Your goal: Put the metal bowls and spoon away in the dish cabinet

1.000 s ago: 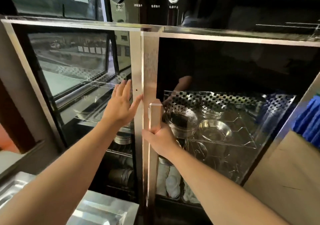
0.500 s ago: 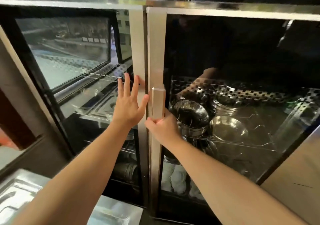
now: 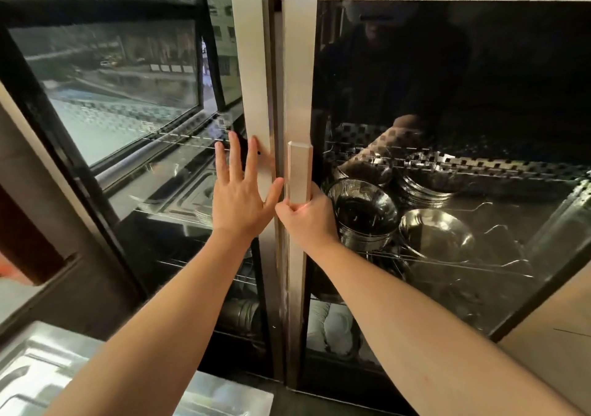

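Note:
A dish cabinet with two glass doors fills the view. My left hand [image 3: 238, 192] lies flat, fingers spread, against the steel edge of the left door [image 3: 254, 96]. My right hand [image 3: 307, 217] is closed around the vertical handle [image 3: 299, 169] of the right door [image 3: 297, 64]. Behind the right glass, on a wire shelf [image 3: 479, 265], stand a stack of metal bowls [image 3: 364, 214], a single shallow metal bowl [image 3: 435, 233] and another stack of bowls [image 3: 425, 188] farther back. No spoon is visible.
Steel trays [image 3: 179, 192] rest on the shelf behind the left glass. White dishes [image 3: 335, 329] stand on a lower shelf. A steel tray [image 3: 38, 371] lies at the bottom left. A brown panel [image 3: 550, 335] flanks the cabinet on the right.
The view has moved closer to the doors and tilted down; the control panel above is out of sight. Both hands stay where they were, left on the door edge, right on the handle.

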Demonstrator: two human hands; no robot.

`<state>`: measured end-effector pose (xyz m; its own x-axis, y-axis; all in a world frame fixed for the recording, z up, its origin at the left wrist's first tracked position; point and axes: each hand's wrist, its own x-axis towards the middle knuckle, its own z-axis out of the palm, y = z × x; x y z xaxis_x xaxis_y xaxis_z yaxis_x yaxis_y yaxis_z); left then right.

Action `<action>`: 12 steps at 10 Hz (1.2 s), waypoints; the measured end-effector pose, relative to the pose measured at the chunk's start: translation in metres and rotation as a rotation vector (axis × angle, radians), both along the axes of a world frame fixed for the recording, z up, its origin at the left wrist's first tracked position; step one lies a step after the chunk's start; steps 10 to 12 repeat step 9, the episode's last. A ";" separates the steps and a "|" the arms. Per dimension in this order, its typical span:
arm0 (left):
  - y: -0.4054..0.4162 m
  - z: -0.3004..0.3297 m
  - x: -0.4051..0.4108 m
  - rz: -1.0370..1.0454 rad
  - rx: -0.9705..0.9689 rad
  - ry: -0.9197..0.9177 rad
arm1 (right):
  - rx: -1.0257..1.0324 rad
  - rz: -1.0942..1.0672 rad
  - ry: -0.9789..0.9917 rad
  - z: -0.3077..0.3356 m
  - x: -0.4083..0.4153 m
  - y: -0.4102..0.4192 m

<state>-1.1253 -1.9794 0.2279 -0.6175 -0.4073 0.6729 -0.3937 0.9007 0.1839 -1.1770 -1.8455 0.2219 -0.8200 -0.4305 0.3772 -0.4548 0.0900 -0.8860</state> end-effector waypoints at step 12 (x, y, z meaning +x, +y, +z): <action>0.053 0.112 0.114 -0.151 0.092 -0.196 | 0.568 0.232 -0.012 0.054 0.022 0.071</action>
